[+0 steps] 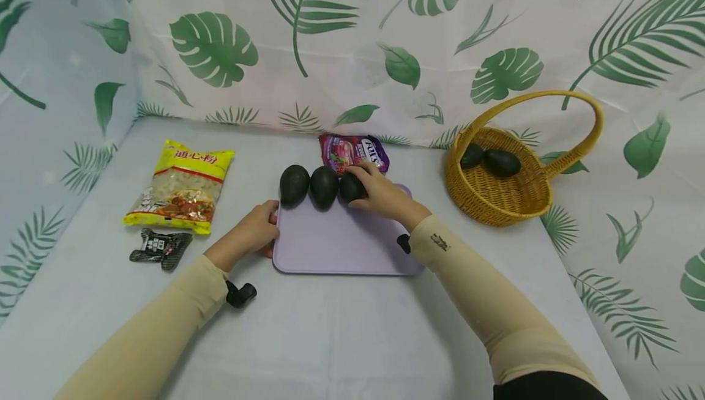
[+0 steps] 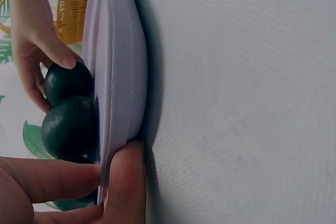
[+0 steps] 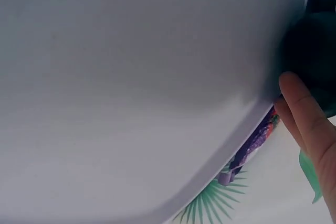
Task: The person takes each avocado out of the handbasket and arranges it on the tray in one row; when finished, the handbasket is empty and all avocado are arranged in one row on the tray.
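Note:
A lilac tray (image 1: 341, 244) lies on the table with a row of dark green avocados along its far edge. The left avocado (image 1: 294, 185) and middle avocado (image 1: 324, 187) sit side by side. At the right end of the row, my right hand (image 1: 388, 197) grips the third avocado (image 1: 352, 188), its fingers and thumb partly covering it. My left hand (image 1: 254, 227) holds the tray's left edge. In the left wrist view, the thumb and fingers (image 2: 126, 182) pinch the tray's rim. The right wrist view shows fingers (image 3: 304, 114) against the dark avocado (image 3: 312, 51).
Behind the tray lies a purple FOX'S candy bag (image 1: 354, 152). A yellow wicker basket (image 1: 498, 195) with a tall handle stands at the right, two avocados (image 1: 502, 162) visible inside. At the left are a yellow pasta bag (image 1: 184, 189) and a small black packet (image 1: 160, 248).

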`<state>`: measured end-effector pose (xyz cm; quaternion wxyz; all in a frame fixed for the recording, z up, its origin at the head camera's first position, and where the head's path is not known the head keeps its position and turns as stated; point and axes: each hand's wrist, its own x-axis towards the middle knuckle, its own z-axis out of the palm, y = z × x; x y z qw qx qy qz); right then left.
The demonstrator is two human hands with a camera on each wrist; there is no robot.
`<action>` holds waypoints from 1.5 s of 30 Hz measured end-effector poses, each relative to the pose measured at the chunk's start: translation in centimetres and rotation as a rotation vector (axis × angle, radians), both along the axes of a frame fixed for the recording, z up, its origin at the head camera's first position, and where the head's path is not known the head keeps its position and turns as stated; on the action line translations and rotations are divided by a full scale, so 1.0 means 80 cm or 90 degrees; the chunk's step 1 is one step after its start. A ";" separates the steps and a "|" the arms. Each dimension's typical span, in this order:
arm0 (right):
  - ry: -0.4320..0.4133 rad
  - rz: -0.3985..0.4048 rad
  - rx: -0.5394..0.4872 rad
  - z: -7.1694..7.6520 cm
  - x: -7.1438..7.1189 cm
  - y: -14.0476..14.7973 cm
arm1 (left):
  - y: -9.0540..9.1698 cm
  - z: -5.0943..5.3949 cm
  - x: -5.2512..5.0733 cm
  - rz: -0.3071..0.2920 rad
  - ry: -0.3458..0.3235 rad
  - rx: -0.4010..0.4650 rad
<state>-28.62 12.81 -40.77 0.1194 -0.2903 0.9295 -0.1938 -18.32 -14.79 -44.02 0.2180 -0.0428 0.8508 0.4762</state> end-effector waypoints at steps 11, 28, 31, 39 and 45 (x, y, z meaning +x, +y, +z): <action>-0.017 -0.015 -0.011 -0.004 -0.002 0.002 | 0.001 0.000 -0.001 0.009 -0.009 0.024; -0.025 -0.039 -0.055 0.019 0.001 0.027 | 0.000 0.003 0.001 0.010 -0.006 0.032; -0.006 -0.040 -0.072 0.024 0.001 0.042 | -0.001 0.003 0.001 0.010 -0.003 0.035; 0.008 -0.086 -0.084 0.053 0.012 0.101 | 0.000 0.000 0.000 0.005 -0.001 0.033; 0.064 -0.131 -0.050 0.080 0.017 0.164 | 0.000 -0.002 0.000 0.006 0.006 0.031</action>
